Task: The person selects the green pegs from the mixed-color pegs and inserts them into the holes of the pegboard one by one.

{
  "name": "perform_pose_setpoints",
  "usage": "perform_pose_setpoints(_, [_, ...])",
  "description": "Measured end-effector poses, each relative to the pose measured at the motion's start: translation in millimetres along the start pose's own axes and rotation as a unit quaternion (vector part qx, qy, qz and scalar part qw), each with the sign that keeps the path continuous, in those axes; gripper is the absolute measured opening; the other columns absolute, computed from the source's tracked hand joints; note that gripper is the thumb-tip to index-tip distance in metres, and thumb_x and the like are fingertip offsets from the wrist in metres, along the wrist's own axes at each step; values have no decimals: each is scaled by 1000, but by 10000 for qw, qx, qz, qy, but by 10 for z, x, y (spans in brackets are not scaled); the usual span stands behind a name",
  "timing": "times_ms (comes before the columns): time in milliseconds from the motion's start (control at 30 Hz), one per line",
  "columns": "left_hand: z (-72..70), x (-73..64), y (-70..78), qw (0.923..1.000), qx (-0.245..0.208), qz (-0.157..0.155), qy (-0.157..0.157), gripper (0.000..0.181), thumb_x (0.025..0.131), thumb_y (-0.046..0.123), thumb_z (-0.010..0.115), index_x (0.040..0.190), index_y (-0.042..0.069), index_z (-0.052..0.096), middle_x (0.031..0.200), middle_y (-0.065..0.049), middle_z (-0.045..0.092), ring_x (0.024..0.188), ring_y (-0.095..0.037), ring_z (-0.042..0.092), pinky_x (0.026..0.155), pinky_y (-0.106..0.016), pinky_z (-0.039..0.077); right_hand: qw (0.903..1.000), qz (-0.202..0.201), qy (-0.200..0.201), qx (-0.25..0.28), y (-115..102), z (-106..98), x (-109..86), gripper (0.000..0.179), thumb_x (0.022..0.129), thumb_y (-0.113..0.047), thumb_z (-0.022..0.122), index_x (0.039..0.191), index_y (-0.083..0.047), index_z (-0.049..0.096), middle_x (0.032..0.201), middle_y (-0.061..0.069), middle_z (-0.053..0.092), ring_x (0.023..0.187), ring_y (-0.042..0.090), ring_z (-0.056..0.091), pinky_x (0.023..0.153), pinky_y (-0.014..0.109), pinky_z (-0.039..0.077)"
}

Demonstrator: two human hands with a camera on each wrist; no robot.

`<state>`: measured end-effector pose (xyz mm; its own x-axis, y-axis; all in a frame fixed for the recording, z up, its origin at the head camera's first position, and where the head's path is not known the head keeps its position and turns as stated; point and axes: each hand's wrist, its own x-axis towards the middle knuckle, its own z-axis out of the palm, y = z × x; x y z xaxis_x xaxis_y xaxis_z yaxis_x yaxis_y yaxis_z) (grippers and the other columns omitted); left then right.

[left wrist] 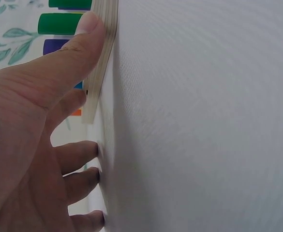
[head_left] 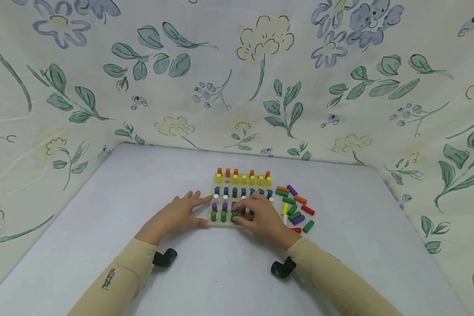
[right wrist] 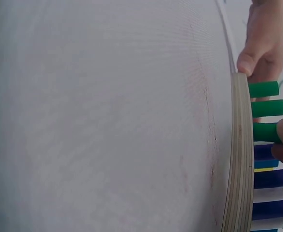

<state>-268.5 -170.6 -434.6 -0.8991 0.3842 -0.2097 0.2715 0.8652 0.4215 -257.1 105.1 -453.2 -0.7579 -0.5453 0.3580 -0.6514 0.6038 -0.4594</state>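
A wooden pegboard (right wrist: pixel 242 159) lies on the table, with rows of orange, yellow, blue, white, purple and green pegs standing in it. My right hand (head_left: pixel 263 216) pinches a green peg (right wrist: pixel 264 131) between thumb and fingertips. That peg stands upright at the board's near row, third from the left, its lower end right at the board. Two green pegs, one of them the corner peg (head_left: pixel 213 216), stand to its left. My left hand (head_left: pixel 183 213) is spread at the board's left edge, its thumb on the near corner and its other fingertips down on the table.
Right of the board lie several loose pegs, among them a red peg (head_left: pixel 307 210), a yellow peg (head_left: pixel 285 208) and a purple peg (head_left: pixel 298 220). The white table (head_left: pixel 150 175) ends at a flower-patterned cloth (head_left: pixel 229 101) behind. Black devices (head_left: pixel 166 258) sit at both wrists.
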Motion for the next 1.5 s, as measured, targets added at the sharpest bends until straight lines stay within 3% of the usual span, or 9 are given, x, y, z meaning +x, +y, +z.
perform_pose_setpoints(300, [-4,-4,-2,10000,-22,-7,-7,85,85,57,75,157,25,42,164,-23,26,152,-47,15,118,-70,11,9993,-39,-186,-330,5,21,12,22,91,-28,79,112,-22,78,92,-13,70,84,9,43,68,25,39])
perform_pose_setpoints(800, [2,-5,10,10000,-28,-15,-39,86,85,57,75,157,24,42,164,-24,25,152,-48,15,118,-71,11,9997,-74,-130,-193,3,5,-3,26,92,-27,79,116,-20,76,101,-11,72,89,10,47,70,25,43])
perform_pose_setpoints(1300, [-9,-19,9,10000,-25,6,-17,85,86,56,75,157,24,42,164,-24,25,152,-47,14,119,-70,10,9999,5,-19,-128,35,-48,-64,25,93,-28,77,115,-19,73,95,-12,68,90,12,50,76,26,47])
perform_pose_setpoints(1500, [-10,-15,13,10000,-51,-12,-54,86,85,56,75,157,24,41,164,-23,24,152,-47,13,119,-70,9,9999,99,19,-6,49,-71,-98,23,93,-26,78,114,-18,74,95,-11,68,95,16,54,84,30,50])
